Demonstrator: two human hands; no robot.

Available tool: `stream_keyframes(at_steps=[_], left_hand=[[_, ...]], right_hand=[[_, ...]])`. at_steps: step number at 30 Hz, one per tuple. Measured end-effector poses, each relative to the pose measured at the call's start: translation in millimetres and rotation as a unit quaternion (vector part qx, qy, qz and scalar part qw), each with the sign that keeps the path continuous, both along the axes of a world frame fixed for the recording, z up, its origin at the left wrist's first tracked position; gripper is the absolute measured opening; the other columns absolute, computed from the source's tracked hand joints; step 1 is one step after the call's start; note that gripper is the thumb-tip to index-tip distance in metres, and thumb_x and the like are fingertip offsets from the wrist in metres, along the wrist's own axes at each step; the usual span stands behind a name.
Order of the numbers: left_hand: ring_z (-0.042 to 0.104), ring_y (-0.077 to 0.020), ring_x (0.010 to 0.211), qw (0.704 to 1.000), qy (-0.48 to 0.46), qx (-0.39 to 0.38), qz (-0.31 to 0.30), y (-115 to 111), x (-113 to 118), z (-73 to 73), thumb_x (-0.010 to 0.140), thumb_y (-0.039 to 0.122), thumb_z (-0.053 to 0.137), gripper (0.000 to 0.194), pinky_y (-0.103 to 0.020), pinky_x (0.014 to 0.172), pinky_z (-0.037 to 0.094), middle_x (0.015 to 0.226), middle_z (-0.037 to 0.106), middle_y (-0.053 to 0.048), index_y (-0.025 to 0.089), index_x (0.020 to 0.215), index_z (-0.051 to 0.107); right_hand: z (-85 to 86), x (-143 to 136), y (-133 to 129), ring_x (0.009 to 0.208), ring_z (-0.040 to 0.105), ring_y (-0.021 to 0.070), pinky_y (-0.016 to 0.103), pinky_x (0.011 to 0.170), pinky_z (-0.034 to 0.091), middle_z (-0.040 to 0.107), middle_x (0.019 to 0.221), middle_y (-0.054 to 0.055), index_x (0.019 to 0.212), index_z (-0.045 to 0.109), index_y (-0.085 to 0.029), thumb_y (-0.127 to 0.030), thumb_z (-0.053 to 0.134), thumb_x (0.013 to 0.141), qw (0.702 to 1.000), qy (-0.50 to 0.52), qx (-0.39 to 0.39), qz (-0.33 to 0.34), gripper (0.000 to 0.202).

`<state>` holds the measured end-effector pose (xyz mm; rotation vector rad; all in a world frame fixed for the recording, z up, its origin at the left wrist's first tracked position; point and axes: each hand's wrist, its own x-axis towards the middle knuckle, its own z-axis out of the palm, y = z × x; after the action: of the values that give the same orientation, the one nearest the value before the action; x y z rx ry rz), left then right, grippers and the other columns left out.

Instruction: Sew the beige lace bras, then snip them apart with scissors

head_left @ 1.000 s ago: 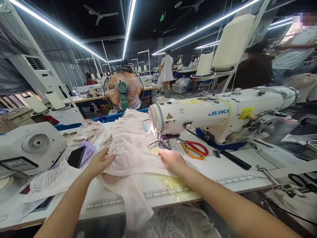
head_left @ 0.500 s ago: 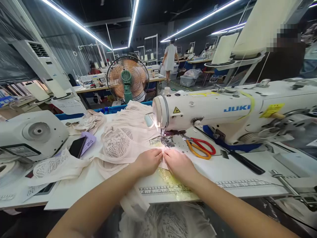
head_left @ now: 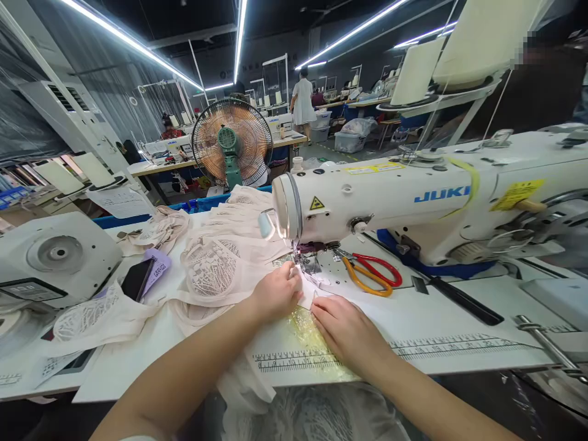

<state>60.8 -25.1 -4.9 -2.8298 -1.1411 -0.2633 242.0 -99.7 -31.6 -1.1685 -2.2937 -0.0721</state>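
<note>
A pale pink lace bra (head_left: 214, 269) lies on the sewing table, its band reaching to the needle area of a white JUKI sewing machine (head_left: 381, 196). Just left of and below the presser foot, my left hand (head_left: 278, 293) is closed with curled fingers on the bra's edge. My right hand (head_left: 344, 327) sits nearer to me and to the right, its thumb and fingertips pinching the fabric's end. Between both hands a small pale piece of the fabric shows. Under them is a shiny yellowish taped patch (head_left: 305, 331) on the tabletop.
Orange-and-red-handled scissors (head_left: 367, 275) and a black-handled tool (head_left: 466, 300) lie right of the needle. A dark phone (head_left: 136, 278) and another lace cup (head_left: 87, 318) are at left. A printed ruler (head_left: 294, 361) runs along the front edge. Behind stands a large fan (head_left: 229, 144).
My hands, together at the presser foot before, have moved apart. The right hand has come toward me and rightward; the left has lifted slightly and curled. The camera view has shifted a little.
</note>
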Motion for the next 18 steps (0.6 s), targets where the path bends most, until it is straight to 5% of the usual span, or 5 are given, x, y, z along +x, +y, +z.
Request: stream_keyframes(at_steps=[8,13,18], left_hand=[[0.055,-0.0244,0.097,0.998,-0.037,0.013,-0.055,-5.5,-12.3,3.7,0.083,0.029,0.049,0.026,-0.038,0.088,0.048,0.109,0.061,-0.012,0.013,0.101,0.058],[0.055,-0.0252,0.105,0.997,-0.035,0.003,-0.066,-2.7,-14.6,8.6,0.083,0.033,0.049,0.033,-0.037,0.092,0.047,0.116,0.061,-0.011,0.012,0.107,0.058],[0.056,-0.0261,0.105,0.999,-0.002,-0.009,-0.044,1.2,-10.3,10.6,0.085,0.037,0.046,0.041,-0.038,0.092,0.047,0.121,0.059,-0.012,0.009,0.114,0.056]], right_hand=[[1.1,-0.6,1.0,0.108,0.053,0.0276,0.044,0.087,0.046,0.061,0.114,0.013,0.093,0.061,-0.014,-0.015,0.040,0.087,0.998,-0.029,0.043,0.020,0.022],[6.3,0.0,-0.5,0.095,0.059,0.0229,0.041,0.085,0.048,0.066,0.100,0.010,0.092,0.061,-0.015,-0.015,0.040,0.086,0.997,-0.023,0.020,0.074,0.022],[1.0,1.8,-1.4,0.098,0.058,0.0255,0.044,0.085,0.049,0.064,0.107,0.014,0.099,0.060,-0.011,-0.018,0.040,0.087,0.998,-0.015,0.037,0.052,0.024]])
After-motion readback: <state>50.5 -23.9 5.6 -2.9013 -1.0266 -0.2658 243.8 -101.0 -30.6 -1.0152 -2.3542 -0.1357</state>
